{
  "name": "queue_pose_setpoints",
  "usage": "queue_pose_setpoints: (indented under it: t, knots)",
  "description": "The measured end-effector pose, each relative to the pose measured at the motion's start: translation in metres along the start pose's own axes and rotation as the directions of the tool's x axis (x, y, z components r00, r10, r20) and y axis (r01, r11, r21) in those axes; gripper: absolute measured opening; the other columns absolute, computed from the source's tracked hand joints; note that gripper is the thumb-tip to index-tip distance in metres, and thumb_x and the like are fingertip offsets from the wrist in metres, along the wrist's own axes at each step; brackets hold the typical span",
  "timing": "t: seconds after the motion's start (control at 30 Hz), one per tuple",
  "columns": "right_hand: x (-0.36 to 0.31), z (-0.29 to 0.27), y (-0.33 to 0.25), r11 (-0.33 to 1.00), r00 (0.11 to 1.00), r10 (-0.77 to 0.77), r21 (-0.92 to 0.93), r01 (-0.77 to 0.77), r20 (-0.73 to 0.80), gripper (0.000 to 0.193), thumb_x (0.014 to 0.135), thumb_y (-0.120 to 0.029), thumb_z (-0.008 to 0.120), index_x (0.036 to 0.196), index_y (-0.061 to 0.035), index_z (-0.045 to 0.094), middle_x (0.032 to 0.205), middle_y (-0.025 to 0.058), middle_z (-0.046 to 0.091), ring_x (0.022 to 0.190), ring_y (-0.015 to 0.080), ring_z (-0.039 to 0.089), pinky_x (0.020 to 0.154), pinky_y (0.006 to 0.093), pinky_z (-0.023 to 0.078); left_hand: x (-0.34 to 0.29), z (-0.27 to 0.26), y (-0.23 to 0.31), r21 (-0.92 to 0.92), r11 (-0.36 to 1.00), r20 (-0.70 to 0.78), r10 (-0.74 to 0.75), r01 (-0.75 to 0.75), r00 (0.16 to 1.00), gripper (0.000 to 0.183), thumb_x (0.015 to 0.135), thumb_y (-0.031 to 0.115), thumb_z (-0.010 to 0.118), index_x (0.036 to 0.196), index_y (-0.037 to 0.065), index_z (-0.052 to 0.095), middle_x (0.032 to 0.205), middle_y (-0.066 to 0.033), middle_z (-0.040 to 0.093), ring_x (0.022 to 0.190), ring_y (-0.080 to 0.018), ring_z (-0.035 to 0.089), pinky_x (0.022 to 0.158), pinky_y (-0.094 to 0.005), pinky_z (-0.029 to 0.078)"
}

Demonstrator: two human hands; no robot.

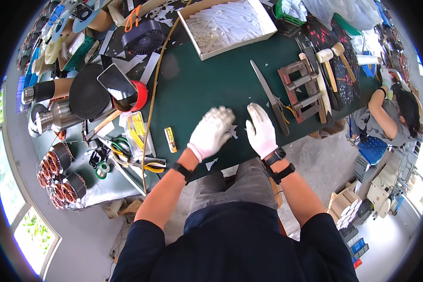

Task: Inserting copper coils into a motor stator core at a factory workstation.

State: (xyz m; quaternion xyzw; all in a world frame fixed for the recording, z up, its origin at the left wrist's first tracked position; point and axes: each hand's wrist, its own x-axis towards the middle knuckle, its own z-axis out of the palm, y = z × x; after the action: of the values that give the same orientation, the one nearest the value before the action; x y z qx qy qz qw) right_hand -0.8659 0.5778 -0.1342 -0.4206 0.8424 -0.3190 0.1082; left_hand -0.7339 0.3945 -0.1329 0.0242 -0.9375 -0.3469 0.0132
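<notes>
Both my hands wear white gloves and hover low over the dark green worktop (192,84), near its front edge. My left hand (211,134) is palm down, its fingers loosely bent and somewhat smeared, with nothing seen in it. My right hand (262,131) has its fingers stretched out and close together, and it holds nothing that shows. Small white scraps (234,132) lie between the two hands, and another scrap (211,164) is by the front edge. Left of my left hand is a yellow battery-like cylinder (170,140). A long-bladed knife (268,89) lies to the right of my right hand.
A box of white strips (228,26) stands at the back. Right are a metal frame (300,87) and mallets (328,70). Left are a fan (144,37), a phone (116,82), pliers (152,165) and copper-wound coils (56,164). A co-worker (392,113) sits at far right.
</notes>
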Motion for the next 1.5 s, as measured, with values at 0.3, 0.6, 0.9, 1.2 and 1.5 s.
queue_pose_setpoints:
  t: [0.3,0.6,0.9,1.2,1.5]
  knots:
    - [-0.076,-0.023,-0.028,0.984,0.987,0.157,0.079,-0.158,0.021,0.042,0.088,-0.002,0.06,0.129,-0.0015,0.061,0.132,0.0184,0.064,0.125,0.0387,0.059,0.108,0.0466,0.047,-0.122,0.02,0.03,0.039,0.908,-0.336,-0.38,0.416,0.862,0.068,0.084,0.015,0.073,0.145,-0.004,0.049,0.147,-0.0257,0.051,0.14,-0.0472,0.044,0.119,-0.0567,0.032]
    - [-0.116,-0.024,-0.016,-0.329,0.161,0.736,0.555,-0.764,0.658,0.055,0.098,-0.055,0.067,0.107,-0.0017,0.058,0.092,0.0148,0.066,0.073,0.0265,0.071,0.068,0.0381,0.061,-0.018,0.085,0.081,0.023,0.987,-0.084,-0.156,0.159,0.984,0.076,0.081,0.024,0.078,0.145,-0.002,0.049,0.15,-0.0224,0.05,0.143,-0.0406,0.044,0.122,-0.0549,0.03]
    - [-0.161,-0.095,0.075,-0.565,0.525,0.682,0.822,-0.063,0.509,0.05,0.112,-0.047,0.043,0.152,-0.0174,0.048,0.15,0.0019,0.056,0.136,0.0194,0.053,0.118,0.036,0.039,0.108,0.182,0.208,-0.383,0.923,0.23,0.123,-0.026,0.965,0.059,0.081,0.01,0.057,0.137,-0.009,0.054,0.147,-0.0271,0.053,0.145,-0.0422,0.042,0.126,-0.0487,0.027]
    - [-0.27,-0.302,0.269,-0.136,0.322,0.927,0.973,-0.185,0.19,0.056,0.106,-0.048,0.055,0.144,-0.0075,0.054,0.124,0.0057,0.068,0.103,0.0196,0.066,0.094,0.0403,0.054,0.314,0.155,0.326,-0.414,0.832,-0.115,0.355,-0.37,0.928,0.056,0.077,0.011,0.074,0.129,-0.003,0.059,0.132,-0.0244,0.061,0.128,-0.0417,0.056,0.113,-0.0469,0.043]
    - [-0.128,-0.231,0.138,0.796,0.856,0.5,0.32,-0.514,0.131,0.035,0.088,-0.026,0.072,0.114,-0.0034,0.072,0.115,0.0181,0.071,0.113,0.034,0.067,0.099,0.0416,0.053,0.261,0.107,0.229,0.359,0.924,0.207,-0.219,0.134,0.954,0.102,0.074,0.039,0.088,0.151,-0.002,0.035,0.141,-0.0209,0.049,0.131,-0.0375,0.051,0.113,-0.0466,0.04]
